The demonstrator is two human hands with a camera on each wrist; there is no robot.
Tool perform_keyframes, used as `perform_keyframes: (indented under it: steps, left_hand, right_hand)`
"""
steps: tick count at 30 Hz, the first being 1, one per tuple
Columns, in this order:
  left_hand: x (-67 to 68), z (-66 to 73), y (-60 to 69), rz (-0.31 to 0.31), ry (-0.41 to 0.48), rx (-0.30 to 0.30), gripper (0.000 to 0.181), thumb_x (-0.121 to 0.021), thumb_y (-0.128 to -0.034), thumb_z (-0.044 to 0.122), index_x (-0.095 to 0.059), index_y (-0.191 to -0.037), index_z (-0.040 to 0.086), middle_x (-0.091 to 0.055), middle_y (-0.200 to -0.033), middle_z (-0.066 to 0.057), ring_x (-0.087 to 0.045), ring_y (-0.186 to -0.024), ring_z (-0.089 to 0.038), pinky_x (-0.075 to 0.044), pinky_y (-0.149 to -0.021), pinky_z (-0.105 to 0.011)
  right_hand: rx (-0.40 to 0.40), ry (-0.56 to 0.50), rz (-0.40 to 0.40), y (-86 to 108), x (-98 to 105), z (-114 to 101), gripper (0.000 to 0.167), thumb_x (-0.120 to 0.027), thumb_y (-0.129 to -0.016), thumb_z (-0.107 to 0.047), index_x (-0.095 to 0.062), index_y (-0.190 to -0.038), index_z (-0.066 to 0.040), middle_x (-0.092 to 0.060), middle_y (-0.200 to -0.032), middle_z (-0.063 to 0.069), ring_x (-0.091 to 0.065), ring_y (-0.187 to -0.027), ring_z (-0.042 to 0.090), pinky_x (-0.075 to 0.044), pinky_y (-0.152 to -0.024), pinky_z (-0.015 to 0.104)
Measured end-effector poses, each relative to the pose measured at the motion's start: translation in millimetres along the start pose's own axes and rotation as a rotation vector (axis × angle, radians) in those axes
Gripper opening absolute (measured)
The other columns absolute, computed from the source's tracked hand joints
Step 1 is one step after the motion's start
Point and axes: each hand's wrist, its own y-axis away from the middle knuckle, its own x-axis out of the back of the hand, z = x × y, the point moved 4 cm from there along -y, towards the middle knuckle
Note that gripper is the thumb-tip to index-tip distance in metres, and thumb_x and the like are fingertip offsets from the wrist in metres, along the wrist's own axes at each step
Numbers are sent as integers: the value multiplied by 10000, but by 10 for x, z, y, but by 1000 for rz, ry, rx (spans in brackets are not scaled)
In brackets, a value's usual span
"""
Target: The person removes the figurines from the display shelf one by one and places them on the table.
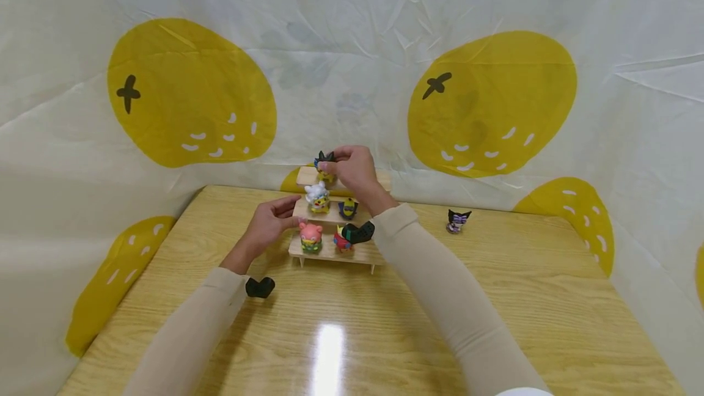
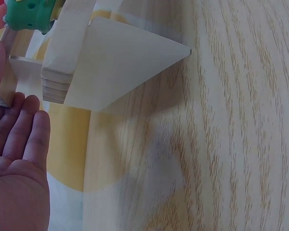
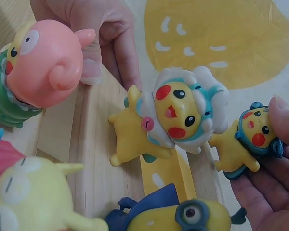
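Right hand pinches blue-hooded toy; left hand grips shelf edge.
Tugging the shelf hard could topple the white-hooded toy.

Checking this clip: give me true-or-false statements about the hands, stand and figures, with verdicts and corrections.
The right hand holds a dark-hooded figure at the top tier of the stand. True.
The left hand lies flat on the table. False: the left hand touches the stand.
The pink-hooded figure is on the bottom tier. True.
The purple figure is on the middle tier. False: the purple figure is on the table, right of the stand.
The white-hooded figure is on the middle tier. True.
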Motion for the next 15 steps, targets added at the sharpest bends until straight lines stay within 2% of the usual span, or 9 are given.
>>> perform_keyframes:
  steps: [8,15]
  left_hand:
    - [2,1,16,-4,4,-12,658,-757,-967,125,-482,-1558,40,-484,-1598,-201,-467,-1497,-343,-490,-1156,-446]
    - [-1,-12,8,-5,-5,-5,663,-755,-971,143,-476,-1564,45,-449,-1623,-201,-425,-1525,-348,-452,-1185,-487]
  right_hand:
    - [23,-7,10,-1,32,15,207,-840,-900,-168,-776,-1042,-33,-755,-1085,129,-674,-933,228,-516,-737,288]
    - [7,7,19,8,59,27,222,-831,-911,-187,-773,-1075,-49,-740,-1120,108,-645,-986,231,-516,-779,305]
